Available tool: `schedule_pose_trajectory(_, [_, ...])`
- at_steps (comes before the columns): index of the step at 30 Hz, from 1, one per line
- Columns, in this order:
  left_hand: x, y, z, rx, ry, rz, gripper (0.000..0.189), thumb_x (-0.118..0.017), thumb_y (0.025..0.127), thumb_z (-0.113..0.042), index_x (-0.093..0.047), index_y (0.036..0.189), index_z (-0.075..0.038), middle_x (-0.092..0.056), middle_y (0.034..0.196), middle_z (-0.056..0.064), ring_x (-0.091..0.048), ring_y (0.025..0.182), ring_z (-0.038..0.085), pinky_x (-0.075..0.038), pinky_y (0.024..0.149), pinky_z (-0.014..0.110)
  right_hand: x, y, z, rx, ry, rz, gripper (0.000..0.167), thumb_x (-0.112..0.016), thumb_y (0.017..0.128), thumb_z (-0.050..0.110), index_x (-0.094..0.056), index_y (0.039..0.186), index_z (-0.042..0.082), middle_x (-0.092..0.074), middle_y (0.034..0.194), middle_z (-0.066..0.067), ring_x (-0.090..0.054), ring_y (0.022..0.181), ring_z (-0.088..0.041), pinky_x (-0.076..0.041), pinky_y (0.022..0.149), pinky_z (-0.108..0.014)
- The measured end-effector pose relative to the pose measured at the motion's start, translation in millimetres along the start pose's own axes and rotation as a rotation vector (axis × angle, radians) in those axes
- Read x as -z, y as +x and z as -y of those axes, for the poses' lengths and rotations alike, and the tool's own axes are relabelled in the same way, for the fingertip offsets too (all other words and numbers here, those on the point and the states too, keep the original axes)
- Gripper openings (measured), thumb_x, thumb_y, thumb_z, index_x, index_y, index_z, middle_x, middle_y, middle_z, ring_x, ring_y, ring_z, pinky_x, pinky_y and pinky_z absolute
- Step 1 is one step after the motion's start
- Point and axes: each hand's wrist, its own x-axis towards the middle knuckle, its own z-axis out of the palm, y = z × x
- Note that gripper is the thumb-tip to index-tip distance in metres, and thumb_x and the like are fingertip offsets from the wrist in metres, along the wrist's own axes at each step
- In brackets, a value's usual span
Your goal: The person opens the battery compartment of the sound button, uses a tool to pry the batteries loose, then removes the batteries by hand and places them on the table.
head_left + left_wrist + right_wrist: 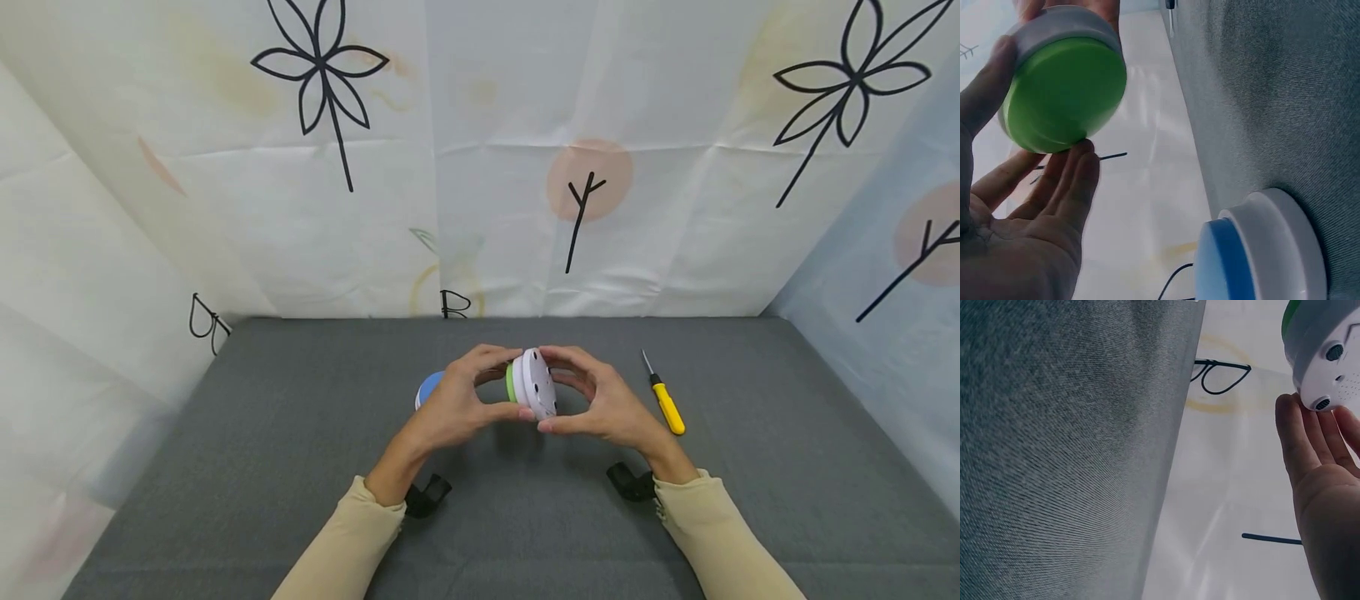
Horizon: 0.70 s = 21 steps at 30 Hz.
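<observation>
Both hands hold up a round white buzzer button with a green top [538,385] over the middle of the table, tipped on its side. My left hand [457,400] grips its rim from the green side, thumb below and fingers above. From the base side, my right hand [607,404] grips the edge between thumb and fingers. The green cap [1063,94] faces the left wrist camera. In the right wrist view, the white base [1317,378] shows dark round feet and small holes. A blue-topped buzzer button [429,387] stands behind my left hand, partly hidden by it.
A yellow-handled screwdriver [669,408] lies right of my right hand, its tip toward the back. The grey cloth-covered table [247,467] is bordered by white patterned curtains [510,92] at the back and sides. Black mounts [427,497] sit at both wrists.
</observation>
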Motion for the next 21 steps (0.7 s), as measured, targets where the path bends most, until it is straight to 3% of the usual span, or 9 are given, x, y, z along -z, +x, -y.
schedule_pose_trajectory(6, [-1.2, 1.8, 3.7, -0.054, -0.102, -0.036, 0.066, -0.085, 0.081, -0.007, -0.058, 0.141, -0.004, -0.055, 0.134, 0.009, -0.056, 0.126, 0.023, -0.043, 0.108, 0.033, 1.4, -0.6, 1.5, -0.04, 0.018, -0.022, 0.094, -0.089, 0.076, 0.003, -0.037, 0.154, 0.0, -0.045, 0.149, -0.015, -0.046, 0.135, -0.028, -0.041, 0.109, -0.036])
schedule_pose_trajectory(11, [0.0, 2.4, 7.3, -0.07, -0.155, -0.033, 0.064, -0.084, 0.081, -0.002, -0.058, 0.14, -0.003, -0.055, 0.135, 0.011, -0.056, 0.126, 0.024, -0.043, 0.108, 0.033, 2.7, 0.2, 1.7, -0.05, 0.036, -0.009, 0.089, -0.089, 0.076, 0.002, -0.041, 0.151, -0.001, -0.046, 0.15, -0.015, -0.048, 0.135, -0.028, -0.043, 0.107, -0.029])
schedule_pose_trajectory(17, [2.9, 1.8, 8.5, -0.071, -0.084, -0.001, 0.066, -0.088, 0.077, -0.004, -0.06, 0.137, -0.003, -0.059, 0.134, 0.008, -0.056, 0.127, 0.021, -0.043, 0.109, 0.039, 5.3, 0.3, 1.1, -0.042, -0.001, -0.021, 0.087, -0.09, 0.073, 0.0, -0.046, 0.148, -0.002, -0.047, 0.146, -0.018, -0.048, 0.134, -0.032, -0.042, 0.108, -0.028])
schedule_pose_trajectory(21, [1.7, 1.3, 8.2, -0.053, -0.016, 0.012, 0.072, -0.091, 0.076, -0.009, -0.057, 0.139, -0.002, -0.059, 0.135, 0.009, -0.056, 0.128, 0.022, -0.043, 0.109, 0.043, 6.7, -0.4, 1.1, -0.068, -0.052, -0.03, 0.088, -0.092, 0.071, 0.002, -0.048, 0.146, -0.001, -0.05, 0.141, -0.016, -0.049, 0.131, -0.033, -0.04, 0.11, -0.035])
